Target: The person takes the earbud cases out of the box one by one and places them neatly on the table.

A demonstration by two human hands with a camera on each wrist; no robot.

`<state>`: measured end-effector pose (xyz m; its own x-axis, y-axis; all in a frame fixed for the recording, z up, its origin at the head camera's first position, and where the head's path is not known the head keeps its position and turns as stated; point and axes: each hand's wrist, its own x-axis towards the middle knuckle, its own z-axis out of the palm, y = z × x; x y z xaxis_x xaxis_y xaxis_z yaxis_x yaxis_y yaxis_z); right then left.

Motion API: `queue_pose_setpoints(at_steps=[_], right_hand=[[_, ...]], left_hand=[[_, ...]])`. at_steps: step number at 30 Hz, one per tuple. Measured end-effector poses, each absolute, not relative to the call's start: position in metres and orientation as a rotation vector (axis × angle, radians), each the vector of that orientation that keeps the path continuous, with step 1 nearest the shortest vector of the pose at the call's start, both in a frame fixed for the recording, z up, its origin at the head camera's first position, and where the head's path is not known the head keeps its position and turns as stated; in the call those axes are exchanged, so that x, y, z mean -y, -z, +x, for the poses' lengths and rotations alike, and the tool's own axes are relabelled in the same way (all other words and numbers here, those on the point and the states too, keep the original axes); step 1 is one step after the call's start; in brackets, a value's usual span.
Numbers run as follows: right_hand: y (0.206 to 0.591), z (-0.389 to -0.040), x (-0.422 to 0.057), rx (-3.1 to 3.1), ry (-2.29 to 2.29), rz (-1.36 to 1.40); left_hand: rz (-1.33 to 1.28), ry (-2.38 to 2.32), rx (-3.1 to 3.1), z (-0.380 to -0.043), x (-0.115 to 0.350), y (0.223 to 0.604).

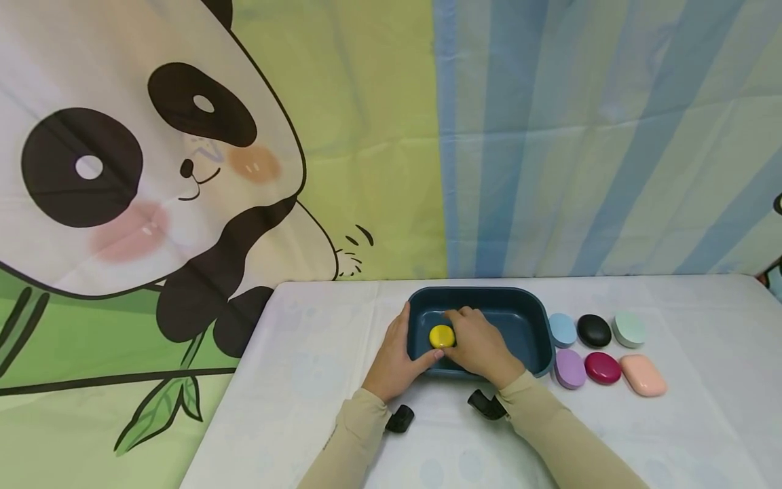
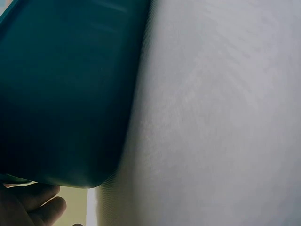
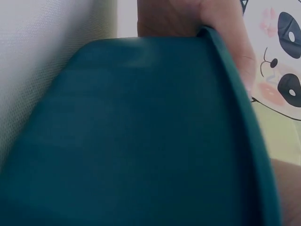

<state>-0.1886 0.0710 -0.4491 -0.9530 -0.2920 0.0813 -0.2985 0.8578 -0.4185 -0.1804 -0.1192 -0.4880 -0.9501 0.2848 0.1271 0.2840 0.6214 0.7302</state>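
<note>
A dark teal tray (image 1: 507, 333) with raised walls stands on the table. My left hand (image 1: 394, 356) grips its left end, thumb over the near rim and fingers along the outer side. In the right wrist view that left hand (image 3: 188, 19) shows at the tray's end, thumb lying over the edge. My right hand (image 1: 482, 346) reaches over the near rim into the tray, pinching a round, glossy yellow soap-like piece (image 1: 442, 336) between thumb and forefinger, at the tray's left part. The tray wall (image 2: 66, 94) hides the piece in the left wrist view.
Right of the tray sit several soap-like pieces: light blue (image 1: 562, 330), black (image 1: 594, 331), mint (image 1: 628, 330), purple (image 1: 570, 369), crimson (image 1: 602, 368) and peach (image 1: 643, 375). A white cloth (image 1: 293, 380) covers the table; a printed panda curtain (image 1: 366, 136) hangs behind.
</note>
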Motion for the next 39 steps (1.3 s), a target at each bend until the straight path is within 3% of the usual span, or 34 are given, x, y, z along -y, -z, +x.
queue_pose_setpoints(at_steps=[39], right_hand=[[0.4496, -0.1882, -0.0733, 3.046, -0.736, 0.409]], left_hand=[[0.486, -1.286, -2.813, -0.1808, 0.1194, 0.4873]])
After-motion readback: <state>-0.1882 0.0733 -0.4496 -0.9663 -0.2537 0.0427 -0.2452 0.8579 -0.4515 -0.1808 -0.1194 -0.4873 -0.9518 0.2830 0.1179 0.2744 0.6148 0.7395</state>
